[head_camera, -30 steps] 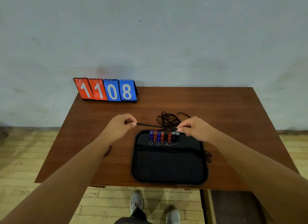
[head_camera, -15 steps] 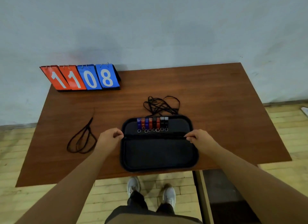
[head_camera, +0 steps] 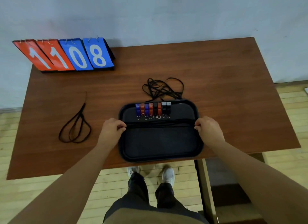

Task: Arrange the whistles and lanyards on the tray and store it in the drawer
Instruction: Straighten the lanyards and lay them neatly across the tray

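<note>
We record one black tray on the wooden table, close to the near edge and in front of the person. Along the tray's far edge stands one row of eight whistles, side by side: two blue, three orange and three black, one of the black ones with a pale top. Each carries one ring at its near end, eight rings in all.

One stretched lanyard runs across the tray from its left rim to its right rim, just in front of the rings. The left hand pinches its left end at the rim, fingertips closed together on the cord. The right hand pinches the right end in the same way.

Just beyond the tray's far edge lies one tangle of black lanyards; we cannot tell how many cords it holds. One looped lanyard lies apart on the table, well to the left of the tray.

At the far left corner stand four number cards, two orange and two blue, reading 1108.
</note>
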Demonstrator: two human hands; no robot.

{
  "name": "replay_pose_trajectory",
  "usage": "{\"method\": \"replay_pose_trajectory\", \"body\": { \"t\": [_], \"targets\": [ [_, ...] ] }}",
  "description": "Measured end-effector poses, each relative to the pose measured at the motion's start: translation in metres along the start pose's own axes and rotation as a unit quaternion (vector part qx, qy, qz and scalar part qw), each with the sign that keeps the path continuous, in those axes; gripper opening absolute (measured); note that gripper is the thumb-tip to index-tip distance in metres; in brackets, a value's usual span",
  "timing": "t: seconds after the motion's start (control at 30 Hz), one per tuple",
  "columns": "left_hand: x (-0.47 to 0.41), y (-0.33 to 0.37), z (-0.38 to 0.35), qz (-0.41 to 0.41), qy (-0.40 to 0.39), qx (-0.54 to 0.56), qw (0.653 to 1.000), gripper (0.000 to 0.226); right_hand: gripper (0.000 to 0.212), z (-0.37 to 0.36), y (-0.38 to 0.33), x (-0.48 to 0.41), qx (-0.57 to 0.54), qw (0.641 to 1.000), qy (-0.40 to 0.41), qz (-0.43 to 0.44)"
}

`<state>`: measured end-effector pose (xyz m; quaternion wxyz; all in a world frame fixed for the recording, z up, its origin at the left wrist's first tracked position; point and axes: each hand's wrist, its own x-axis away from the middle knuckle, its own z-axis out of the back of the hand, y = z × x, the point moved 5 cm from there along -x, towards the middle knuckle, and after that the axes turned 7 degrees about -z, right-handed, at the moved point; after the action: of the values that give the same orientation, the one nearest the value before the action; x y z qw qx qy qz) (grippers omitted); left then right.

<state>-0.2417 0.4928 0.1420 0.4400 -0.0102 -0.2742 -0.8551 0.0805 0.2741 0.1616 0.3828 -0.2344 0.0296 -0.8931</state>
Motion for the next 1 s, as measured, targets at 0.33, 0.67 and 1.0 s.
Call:
{"method": "replay_pose_trajectory", "body": {
  "t": [0.33,0.67,1.0],
  "targets": [
    [-0.015,-0.009,-0.014,-0.032,0.023,-0.073,0.997,0.010,0.018,-0.014,-0.004,-0.013,0.061,0.997,0.041,0.006],
    [-0.010,0.006,0.019,0.013,0.072,-0.005,0.997,0.012,0.026,0.004,-0.015,-0.012,0.010,0.999,0.044,0.011],
    [-0.116,0.081,0.058,-0.080,0.046,0.026,0.995,0.012,0.026,0.060,-0.079,-0.082,-0.061,0.997,0.051,-0.019]
  ]
}}
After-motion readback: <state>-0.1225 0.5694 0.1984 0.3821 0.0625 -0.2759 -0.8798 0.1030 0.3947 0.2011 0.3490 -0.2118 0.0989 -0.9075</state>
